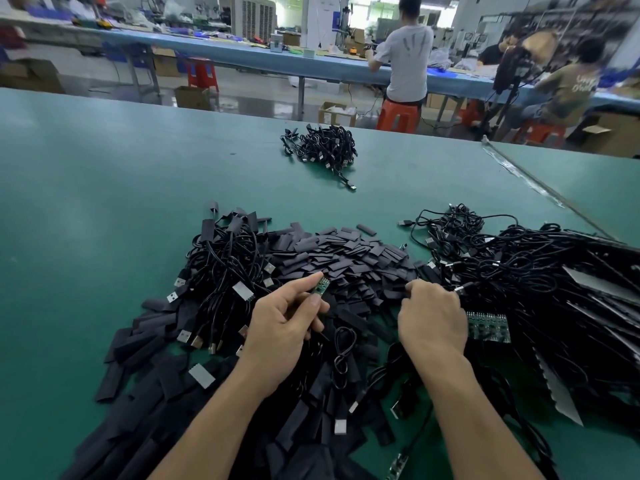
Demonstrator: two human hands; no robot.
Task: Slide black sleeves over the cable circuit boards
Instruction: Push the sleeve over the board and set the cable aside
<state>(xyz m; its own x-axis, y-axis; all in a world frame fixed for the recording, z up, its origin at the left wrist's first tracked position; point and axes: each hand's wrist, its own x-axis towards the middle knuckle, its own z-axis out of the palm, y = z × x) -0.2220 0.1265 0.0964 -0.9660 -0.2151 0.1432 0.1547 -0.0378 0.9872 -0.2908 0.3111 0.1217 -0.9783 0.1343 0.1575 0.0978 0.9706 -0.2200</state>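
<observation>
Left hand (pixel 280 327) pinching (right hand (pixel 429 317) palm-down).

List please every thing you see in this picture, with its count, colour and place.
table: one, green, under everything.
sleeves: many, black, heap in the middle.
cables: three heaps, black; left of sleeves, right, far middle.
board: one, green, held above sleeves.
panel: one, green, near right, amid cables.
stools: at least three, red-orange, beyond table.
people: three, at far bench.
left hand: pinches the board.
right hand: curled at sleeves; grip unclear.

sleeve pile (pixel 346 258) ahead — bare mat (pixel 104 185) left
</observation>
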